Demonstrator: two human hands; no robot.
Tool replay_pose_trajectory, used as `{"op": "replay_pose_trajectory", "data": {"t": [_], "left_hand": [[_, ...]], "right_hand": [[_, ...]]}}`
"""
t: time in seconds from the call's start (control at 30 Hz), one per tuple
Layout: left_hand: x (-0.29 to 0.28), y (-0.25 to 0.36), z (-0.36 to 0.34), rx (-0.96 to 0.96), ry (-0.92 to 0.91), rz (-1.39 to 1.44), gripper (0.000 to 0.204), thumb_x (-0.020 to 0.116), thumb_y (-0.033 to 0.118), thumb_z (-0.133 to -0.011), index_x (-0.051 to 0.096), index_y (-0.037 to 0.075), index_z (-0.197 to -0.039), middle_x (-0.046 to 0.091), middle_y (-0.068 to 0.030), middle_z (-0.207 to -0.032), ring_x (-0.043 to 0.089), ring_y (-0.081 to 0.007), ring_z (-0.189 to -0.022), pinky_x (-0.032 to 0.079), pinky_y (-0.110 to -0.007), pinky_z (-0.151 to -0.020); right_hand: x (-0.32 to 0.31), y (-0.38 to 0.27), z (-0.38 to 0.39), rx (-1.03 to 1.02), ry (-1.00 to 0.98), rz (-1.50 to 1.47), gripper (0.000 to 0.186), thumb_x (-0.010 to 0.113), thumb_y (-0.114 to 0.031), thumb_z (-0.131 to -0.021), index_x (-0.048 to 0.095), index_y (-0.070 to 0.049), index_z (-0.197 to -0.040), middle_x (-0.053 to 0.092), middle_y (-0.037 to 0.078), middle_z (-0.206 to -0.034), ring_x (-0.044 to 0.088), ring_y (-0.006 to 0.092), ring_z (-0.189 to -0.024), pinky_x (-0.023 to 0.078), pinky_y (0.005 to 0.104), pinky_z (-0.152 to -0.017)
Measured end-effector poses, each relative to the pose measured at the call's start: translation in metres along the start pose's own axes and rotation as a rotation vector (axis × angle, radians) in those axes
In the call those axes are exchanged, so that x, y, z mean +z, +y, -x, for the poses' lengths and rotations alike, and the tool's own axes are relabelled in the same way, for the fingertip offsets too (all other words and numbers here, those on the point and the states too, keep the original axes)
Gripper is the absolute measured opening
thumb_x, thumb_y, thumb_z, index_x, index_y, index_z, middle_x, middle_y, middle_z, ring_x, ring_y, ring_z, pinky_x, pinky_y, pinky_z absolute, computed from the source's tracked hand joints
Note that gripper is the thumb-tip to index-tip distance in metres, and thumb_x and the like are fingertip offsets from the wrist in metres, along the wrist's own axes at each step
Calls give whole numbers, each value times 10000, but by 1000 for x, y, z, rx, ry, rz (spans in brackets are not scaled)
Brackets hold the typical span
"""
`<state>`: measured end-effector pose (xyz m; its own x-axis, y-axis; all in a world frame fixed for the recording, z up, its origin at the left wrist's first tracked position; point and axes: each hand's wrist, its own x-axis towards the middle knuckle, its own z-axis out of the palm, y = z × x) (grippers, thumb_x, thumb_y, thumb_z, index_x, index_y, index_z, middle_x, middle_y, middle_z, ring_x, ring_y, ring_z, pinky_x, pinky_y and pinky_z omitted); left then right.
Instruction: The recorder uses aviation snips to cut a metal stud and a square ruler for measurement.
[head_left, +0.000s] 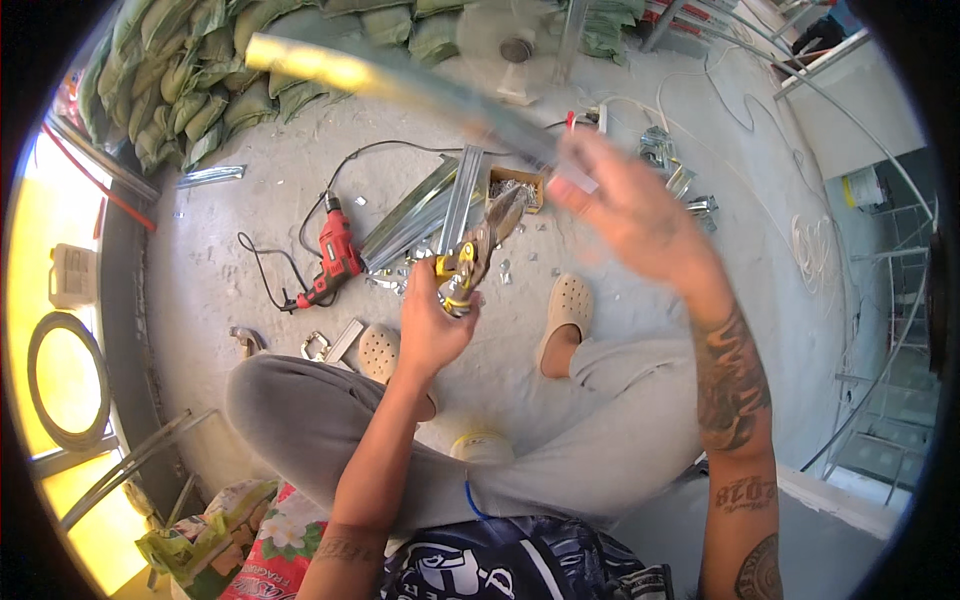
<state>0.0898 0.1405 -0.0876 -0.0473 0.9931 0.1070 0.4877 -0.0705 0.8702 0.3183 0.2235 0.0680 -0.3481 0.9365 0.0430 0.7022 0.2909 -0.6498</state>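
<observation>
Metal strip, long and smeared by blur, has its near end caught in my right hand, thumb on one side and fingers closed on the other; I cannot tell exactly how each fingertip lies. From that grip it slants up and leftward, over the floor and well beyond my left fingers, its far end lit yellow. My left hand is wrapped around the yellow-handled tin snips, fingers curled on the grips, blades pointing up and away to the right of my knuckles. I cannot tell whether those blades meet.

Just past the blades, farther from my left fingers, sits a small open carton of metal bits. Beside it a silvery channel runs down toward my left hand, with more channels lying alongside. To the left of my left fingers lies a red and black drill, and its black cable loops round beyond the channels. Small metal scraps are scattered just around the snips.

Nearer my body than the drill, a metal clamp rests close to my beige left clog; my right clog is planted below my right fingers. Green sandbags are heaped well beyond both hands, and a pale cable coil lies to the right of my right hand.
</observation>
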Motion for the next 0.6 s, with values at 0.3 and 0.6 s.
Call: {"op": "replay_pose_trajectory", "data": {"t": [0.3,0.6], "left_hand": [[23,-89,-2,-458,-142,-108,410,750,226,-779,601,-57,-1035,687,-263,-884,675,-430,-854,512,-453,-776],[29,-135,1,-611,-173,-163,301,776,237,-813,613,-1,-898,614,-53,-722,548,-145,-623,443,-315,-590]], "right_hand": [[-31,234,87,485,-47,-72,441,759,-268,-866,501,-22,-1126,611,88,-985,589,195,-914,496,353,-840],[199,348,317,810,288,68,459,777,-140,-787,482,-20,-1117,593,135,-934,603,333,-888,505,477,-776]]}}
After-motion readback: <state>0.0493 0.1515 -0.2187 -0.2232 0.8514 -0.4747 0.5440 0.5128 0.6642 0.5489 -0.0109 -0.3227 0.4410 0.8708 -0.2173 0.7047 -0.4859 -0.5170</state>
